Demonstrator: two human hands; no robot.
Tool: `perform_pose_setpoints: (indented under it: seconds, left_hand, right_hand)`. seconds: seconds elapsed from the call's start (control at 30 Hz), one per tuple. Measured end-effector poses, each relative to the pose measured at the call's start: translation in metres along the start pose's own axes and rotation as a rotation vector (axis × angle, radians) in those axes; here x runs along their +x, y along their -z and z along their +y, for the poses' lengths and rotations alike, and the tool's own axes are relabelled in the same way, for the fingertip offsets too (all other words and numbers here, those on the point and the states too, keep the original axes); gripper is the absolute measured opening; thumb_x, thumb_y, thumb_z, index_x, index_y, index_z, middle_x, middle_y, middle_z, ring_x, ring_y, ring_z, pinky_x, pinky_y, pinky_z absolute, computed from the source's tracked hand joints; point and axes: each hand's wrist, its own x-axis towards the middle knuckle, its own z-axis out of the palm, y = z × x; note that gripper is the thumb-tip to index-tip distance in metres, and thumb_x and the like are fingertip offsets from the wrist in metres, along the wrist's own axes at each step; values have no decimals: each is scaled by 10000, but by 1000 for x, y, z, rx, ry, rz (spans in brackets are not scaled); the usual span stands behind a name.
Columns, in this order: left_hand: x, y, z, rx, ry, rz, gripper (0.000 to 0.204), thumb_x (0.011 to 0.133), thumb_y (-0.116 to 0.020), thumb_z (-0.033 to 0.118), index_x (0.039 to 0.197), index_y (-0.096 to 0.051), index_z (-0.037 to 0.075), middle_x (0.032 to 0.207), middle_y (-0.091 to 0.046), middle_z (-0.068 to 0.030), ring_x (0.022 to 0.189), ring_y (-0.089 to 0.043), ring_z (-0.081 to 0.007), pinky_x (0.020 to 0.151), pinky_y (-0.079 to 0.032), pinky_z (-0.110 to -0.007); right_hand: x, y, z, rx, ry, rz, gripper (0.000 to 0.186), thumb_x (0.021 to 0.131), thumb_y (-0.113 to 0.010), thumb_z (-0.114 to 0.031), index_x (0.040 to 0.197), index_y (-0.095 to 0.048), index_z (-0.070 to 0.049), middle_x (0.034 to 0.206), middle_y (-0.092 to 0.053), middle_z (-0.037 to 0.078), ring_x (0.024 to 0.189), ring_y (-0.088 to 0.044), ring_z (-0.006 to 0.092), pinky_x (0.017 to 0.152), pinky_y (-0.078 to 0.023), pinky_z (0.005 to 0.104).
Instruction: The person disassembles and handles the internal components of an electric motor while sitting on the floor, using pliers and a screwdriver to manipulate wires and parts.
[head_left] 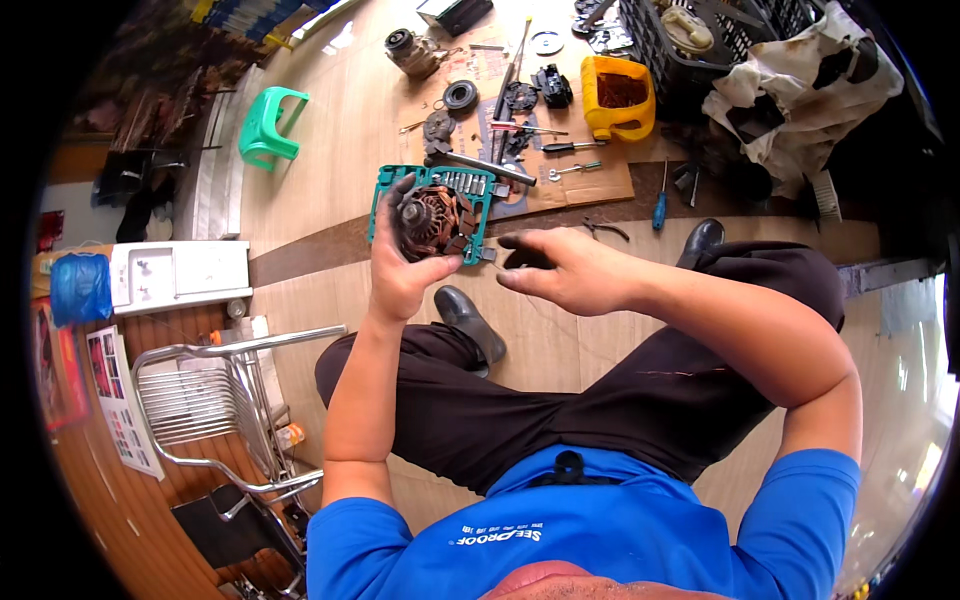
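Note:
My left hand (397, 272) grips a round motor part (432, 222) with copper windings and a ridged centre. Its blackened fingers run up the left side, with the thumb along the near edge. Beneath and behind this part lies an open teal socket case (484, 214), showing a row of metal sockets (465, 183) at its far side; the motor part hides much of the case. To the right, my right hand (578, 270) is held apart from the motor part, its dark-stained fingers and thumb spread with nothing seen between them.
Beyond my hands, flattened cardboard (590, 188) carries loose parts, a screwdriver (572, 147) and a cut yellow jug (618, 100). Pliers (606, 230) and a blue-handled screwdriver (660, 205) lie on the floor. A green stool (268, 128) and metal chair (190, 400) stand left; a black crate (690, 65) is far right.

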Motion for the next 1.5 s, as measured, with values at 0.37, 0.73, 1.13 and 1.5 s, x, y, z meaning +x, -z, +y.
perform_pose_setpoints:
  seconds: [0.37, 0.73, 1.13, 1.5]
  left_hand:
    - [2, -13, -5, 129, -19, -1, 949, 631, -741, -85, 1456, -283, 13, 1280, -518, -139, 1170, -558, -216, 986, -487, -337]
    - [-3, 7, 3, 415, -57, -83, 947, 594, -778, -20, 1436, -347, 15, 1297, -522, -123, 1193, -541, -209, 1025, -446, -333]
    - [-2, 16, 12, -194, 37, -24, 947, 593, -680, -107, 1455, -307, 14, 1307, -514, -140, 1198, -556, -240, 1023, -475, -367]
    - [-1, 22, 6, 408, -142, 67, 920, 639, -711, -55, 1455, -289, -4, 1264, -534, -150, 1154, -578, -228, 991, -491, -348]
  right_hand:
    - [18, -33, 1, 323, -167, 161, 273, 969, -555, -217, 956, -673, 28, 739, -656, 137, 673, -570, 170, 673, -481, 369]
    - [7, 3, -15, 333, -224, 214, 279, 982, -545, -218, 972, -683, 24, 696, -605, 34, 646, -515, 107, 618, -453, 319]
    - [-12, -6, 37, -122, -238, -27, 205, 937, -594, -186, 969, -687, -6, 730, -663, 156, 662, -640, 250, 662, -509, 385]
    - [-50, -4, -38, 68, -58, -292, 270, 959, -571, -213, 1026, -653, 35, 846, -656, 229, 782, -644, 316, 744, -498, 404]
